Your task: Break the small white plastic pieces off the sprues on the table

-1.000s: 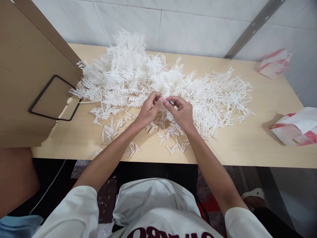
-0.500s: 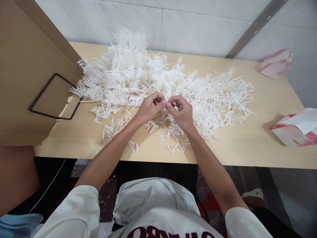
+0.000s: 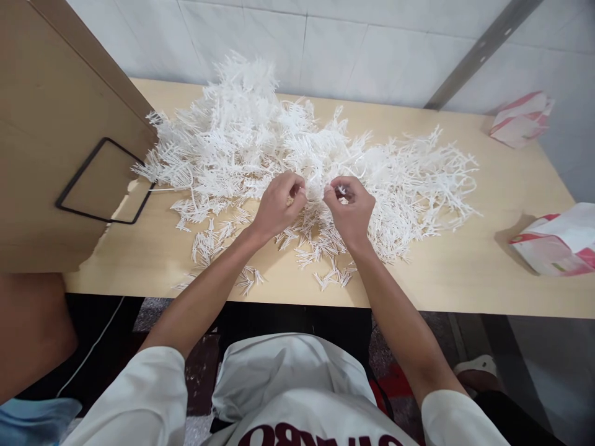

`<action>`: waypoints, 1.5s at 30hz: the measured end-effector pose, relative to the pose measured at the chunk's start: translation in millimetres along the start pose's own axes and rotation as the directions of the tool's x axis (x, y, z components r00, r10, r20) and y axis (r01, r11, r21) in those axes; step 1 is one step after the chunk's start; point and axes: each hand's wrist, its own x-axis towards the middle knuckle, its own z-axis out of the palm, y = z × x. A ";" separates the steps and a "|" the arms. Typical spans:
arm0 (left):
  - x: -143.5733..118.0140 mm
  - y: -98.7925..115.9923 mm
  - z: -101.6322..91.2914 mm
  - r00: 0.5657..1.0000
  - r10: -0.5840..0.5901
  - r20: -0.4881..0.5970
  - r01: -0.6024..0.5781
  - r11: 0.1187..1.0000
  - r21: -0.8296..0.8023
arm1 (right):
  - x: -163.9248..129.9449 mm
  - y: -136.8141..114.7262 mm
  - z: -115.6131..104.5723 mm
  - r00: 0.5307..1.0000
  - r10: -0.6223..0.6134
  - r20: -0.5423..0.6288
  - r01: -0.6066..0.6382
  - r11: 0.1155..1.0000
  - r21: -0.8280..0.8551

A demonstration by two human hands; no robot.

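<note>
So on the far left of things a big brown cardboard box (image 3: 51,155) is parked on the left end of a pale table (image 3: 465,272), and a thin black frame (image 3: 80,170) is seen across its lower right corner. Next along, the table is pretty much buried under a huge fluffy pile (image 3: 232,136) of white branchy bits, heaped highest toward the far left and spread flatter toward the right. Some loose clumps (image 3: 207,244) are scattered on the near side of it.

Around the middle, the left hand (image 3: 281,201) is held over the near part of the pile, fingers curled and thumb brought up close to the index finger; whether anything's pinched in there can't be told. Just right of it, clearly apart, the right hand (image 3: 351,207) is curled into a loose ring, thumb and index tips nearly together. A bit of white can be seen inside the ring, but whether it's actually gripped can't be told either. Over at the right end, two red-and-white paper bags (image 3: 555,241) are spotted, one near, one far
</note>
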 end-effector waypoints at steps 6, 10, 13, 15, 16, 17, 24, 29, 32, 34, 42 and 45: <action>2.7 7.7 -6.2 0.999 0.045 -0.012 -0.046 0.996 -0.080 | 5.1 1.5 -1.8 0.977 0.110 0.181 -0.151 0.961 0.233; 5.5 7.8 -7.1 0.999 0.035 0.022 -0.034 0.997 -0.069 | 3.9 1.5 -0.9 0.966 0.085 0.245 -0.152 0.951 0.271; 6.1 5.0 -6.1 0.997 0.039 0.067 -0.035 0.998 -0.060 | 2.7 2.1 0.0 0.969 0.063 0.239 -0.121 0.964 0.235; 4.8 2.4 -3.5 0.995 0.064 0.082 -0.062 0.998 -0.031 | 1.9 2.0 0.6 0.972 0.015 0.236 -0.059 0.982 0.177; 3.7 1.1 -1.6 0.994 0.080 0.081 -0.080 0.997 0.002 | 1.4 1.7 0.9 0.971 -0.020 0.237 -0.013 0.991 0.134; 2.6 -0.1 0.6 0.993 0.094 0.076 -0.097 0.994 0.043 | 0.8 1.4 1.3 0.969 -0.058 0.241 0.038 0.996 0.085; -2.0 -1.8 10.0 0.989 0.129 0.069 -0.143 0.948 0.284 | -5.7 5.2 4.5 0.928 -0.287 0.237 0.328 0.932 -0.157; -5.5 1.3 12.2 0.984 0.170 0.046 -0.176 0.913 0.369 | -6.6 11.7 1.9 0.909 -0.347 0.232 0.394 0.897 -0.199; -6.0 0.6 11.2 0.987 0.157 -0.012 -0.142 0.916 0.374 | -5.3 9.7 -1.9 0.926 -0.331 0.184 0.364 0.912 -0.189; -3.7 -1.2 7.0 0.991 0.109 -0.073 -0.080 0.942 0.326 | -4.7 5.9 -3.7 0.952 -0.292 0.095 0.303 0.943 -0.140; 3.8 2.4 -12.9 0.996 0.084 0.042 -0.079 0.991 -0.109 | -4.3 -1.1 1.8 0.994 0.032 0.102 -0.053 0.977 0.206; 3.4 5.7 -10.9 0.993 0.085 0.087 -0.075 0.991 -0.107 | -2.7 0.9 1.9 0.990 0.074 0.118 -0.100 0.968 0.230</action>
